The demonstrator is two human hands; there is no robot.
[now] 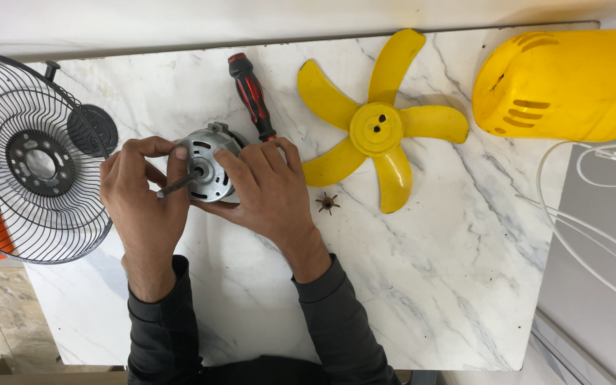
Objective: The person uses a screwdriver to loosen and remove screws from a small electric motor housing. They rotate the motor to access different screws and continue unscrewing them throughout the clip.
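Left of frame centre, both hands cradle a silver fan motor (208, 167) on the marble table (429, 285): the left hand (144, 192) pinches its shaft (177, 186), the right hand (269, 189) grips the casing, seemingly steadying it. A red-black screwdriver (252, 96) and a yellow 5-blade fan (376, 128) lie beside.

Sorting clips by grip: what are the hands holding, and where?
Both hands hold the silver fan motor: left hand at its left rim beside the shaft, right hand around its right side.

Repair bench: dismantled fan parts (376, 125), screwdriver (251, 96)
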